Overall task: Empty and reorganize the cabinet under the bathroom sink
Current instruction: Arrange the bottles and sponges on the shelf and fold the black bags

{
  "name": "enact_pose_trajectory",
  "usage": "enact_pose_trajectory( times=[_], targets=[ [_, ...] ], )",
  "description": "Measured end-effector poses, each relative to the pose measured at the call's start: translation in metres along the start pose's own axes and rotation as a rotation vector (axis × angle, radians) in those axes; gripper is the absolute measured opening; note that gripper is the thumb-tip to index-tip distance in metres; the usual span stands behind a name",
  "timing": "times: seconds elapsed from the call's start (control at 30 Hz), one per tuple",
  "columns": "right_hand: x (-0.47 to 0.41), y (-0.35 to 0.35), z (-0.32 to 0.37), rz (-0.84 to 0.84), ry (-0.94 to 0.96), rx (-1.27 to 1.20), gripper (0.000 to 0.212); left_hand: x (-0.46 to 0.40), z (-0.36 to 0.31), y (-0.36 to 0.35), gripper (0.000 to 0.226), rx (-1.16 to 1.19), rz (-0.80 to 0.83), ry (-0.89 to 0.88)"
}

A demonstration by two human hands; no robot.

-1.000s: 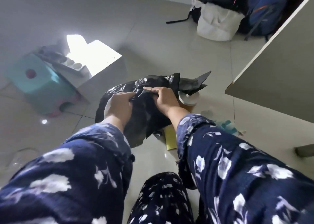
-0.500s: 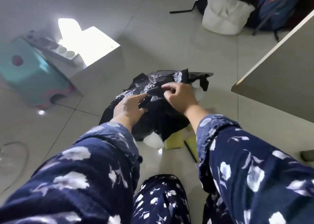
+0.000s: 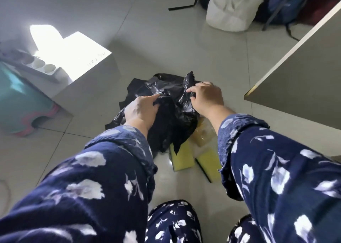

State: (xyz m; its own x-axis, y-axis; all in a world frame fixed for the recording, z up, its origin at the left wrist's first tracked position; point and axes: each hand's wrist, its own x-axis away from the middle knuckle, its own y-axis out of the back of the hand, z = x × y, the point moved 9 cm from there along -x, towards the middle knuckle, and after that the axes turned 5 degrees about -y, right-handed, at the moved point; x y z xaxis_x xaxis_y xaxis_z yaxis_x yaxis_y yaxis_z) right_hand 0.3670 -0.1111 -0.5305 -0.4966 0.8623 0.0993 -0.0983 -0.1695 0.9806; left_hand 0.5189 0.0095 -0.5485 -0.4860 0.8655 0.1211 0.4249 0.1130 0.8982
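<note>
Grey floor tiles (image 3: 184,39) fill the background, and a crumpled black plastic bag (image 3: 171,117) is held low over them by both hands. Its near edge is gripped by the left hand (image 3: 142,110), fingers curled into the film. A raised fold at the bag's far side is pinched by the right hand (image 3: 206,97) between thumb and bent fingers. Two yellow sponges (image 3: 182,158) are seen below the right wrist, partly covered by the bag. A white box (image 3: 88,71) stands left of the left hand.

black bag (image 3: 171,117) hiding sponges (image 3: 181,159), stool (image 3: 16,102) cropped
</note>
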Motion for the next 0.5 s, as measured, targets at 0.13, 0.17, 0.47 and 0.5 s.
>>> enact_pose_trajectory(
  times=[0.13, 0.17, 0.47, 0.5],
  targets=[
    [0.007, 0.005, -0.012, 0.008, -0.043, -0.054, 0.037, -0.004, 0.008, 0.004, 0.045, -0.072, 0.021, 0.054],
    [0.009, 0.007, -0.015, 0.011, -0.057, -0.077, 0.037, -0.004, 0.01, 0.006, 0.053, -0.097, 0.045, 0.071],
    [0.054, 0.022, -0.028, 0.067, -0.111, -0.248, 0.046, 0.009, -0.05, 0.019, 0.052, 0.009, 0.078, -0.058],
    [0.06, 0.026, -0.031, 0.077, -0.119, -0.267, 0.045, 0.012, -0.059, 0.018, 0.049, 0.02, 0.091, -0.077]
  ],
)
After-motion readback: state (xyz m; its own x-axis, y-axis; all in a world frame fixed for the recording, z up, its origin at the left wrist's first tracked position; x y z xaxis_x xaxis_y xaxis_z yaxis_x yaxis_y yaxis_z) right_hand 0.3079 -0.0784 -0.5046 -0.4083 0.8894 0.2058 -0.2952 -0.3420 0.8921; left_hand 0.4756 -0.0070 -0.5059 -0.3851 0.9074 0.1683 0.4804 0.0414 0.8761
